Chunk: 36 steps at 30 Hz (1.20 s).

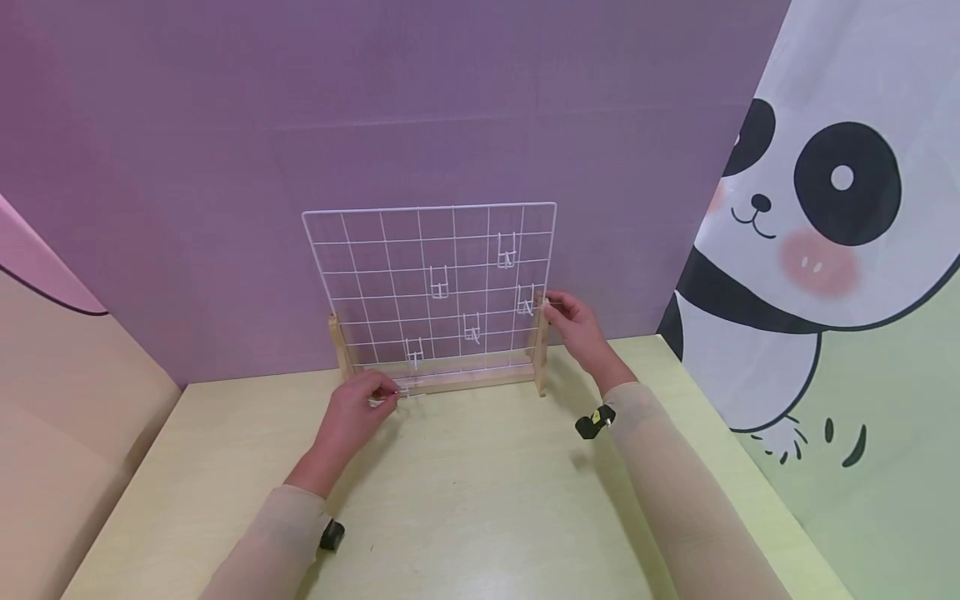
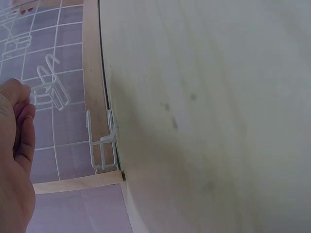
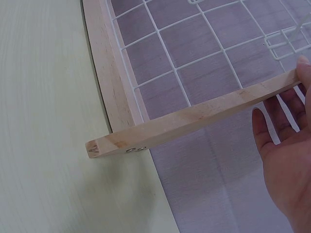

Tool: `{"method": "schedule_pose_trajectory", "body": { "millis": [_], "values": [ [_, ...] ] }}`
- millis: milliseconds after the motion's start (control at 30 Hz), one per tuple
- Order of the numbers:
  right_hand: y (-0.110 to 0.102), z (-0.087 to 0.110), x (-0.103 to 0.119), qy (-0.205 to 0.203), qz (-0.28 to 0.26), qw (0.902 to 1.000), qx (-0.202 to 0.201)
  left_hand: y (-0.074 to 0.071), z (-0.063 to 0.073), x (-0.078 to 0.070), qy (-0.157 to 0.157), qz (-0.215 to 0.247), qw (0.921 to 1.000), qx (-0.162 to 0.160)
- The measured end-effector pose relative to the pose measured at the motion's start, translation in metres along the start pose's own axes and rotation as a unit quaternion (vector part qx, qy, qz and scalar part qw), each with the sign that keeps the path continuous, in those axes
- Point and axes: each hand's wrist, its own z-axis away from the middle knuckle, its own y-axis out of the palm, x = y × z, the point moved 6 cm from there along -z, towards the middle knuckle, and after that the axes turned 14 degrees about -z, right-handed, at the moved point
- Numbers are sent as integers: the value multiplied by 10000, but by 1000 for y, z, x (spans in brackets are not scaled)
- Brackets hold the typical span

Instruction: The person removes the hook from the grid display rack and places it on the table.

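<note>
Wire grid panel [image 1: 426,269]: stands at the back of the counter [image 1: 465,500], seated in a wooden stand; serves as landmark.
Left hand [image 1: 356,408]: in front of the panel's lower left; fingertips pinch a white wire hook [image 2: 60,92].
Right hand [image 1: 581,329]: at the panel's right edge; thumb and fingers grip the right upright [image 3: 204,114], thumb on its front side.
Hung hooks [image 1: 439,289]: five on the panel, spread from its lower left to its upper right.
Loose hook [image 2: 103,141]: along the base bar [image 2: 92,63] below the panel's lower left; whether it lies or leans cannot be told.
Snag risk: held hook sits close to a hung one; crossing prongs could lift the latter off the panel.
Drop risk: the pinch covers little wire, so a bump against the panel could turn or free the hook.
Knock risk: a low left-hand sweep could push the loose hook away from the panel.
Tip risk: uneven pressure on the right upright could twist or shift the panel.
</note>
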Motion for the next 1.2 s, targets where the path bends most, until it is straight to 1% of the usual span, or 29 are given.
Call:
{"method": "schedule_pose_trajectory", "body": {
  "millis": [100, 233, 467, 667, 900, 1033, 1200],
  "values": [
    [0, -1, 0, 18, -14, 10000, 2, 2, -2, -1, 18, -94, 9998, 157],
    [-1, -1, 0, 66, 14, 10000, -12, 6, -6, 0, -9, -75, 9991, 420],
    [0, -1, 1, 38, 25, 10000, -19, 11, -10, -1, 122, -33, 9984, 557],
    [0, 0, 1, 72, 22, 10000, -48, 17, -12, 2, 61, -79, 9966, 812],
    [-1, -2, -1, 69, 27, 10000, -31, 22, -15, 2, 162, -106, 9953, 948],
    [-1, -1, -1, 88, 49, 9999, -41, 23, -15, 1, 205, -148, 9950, 968],
    [0, 0, 0, 48, 84, 9999, -38, 24, -17, -1, 335, -296, 9938, 1017]
  ]
}}
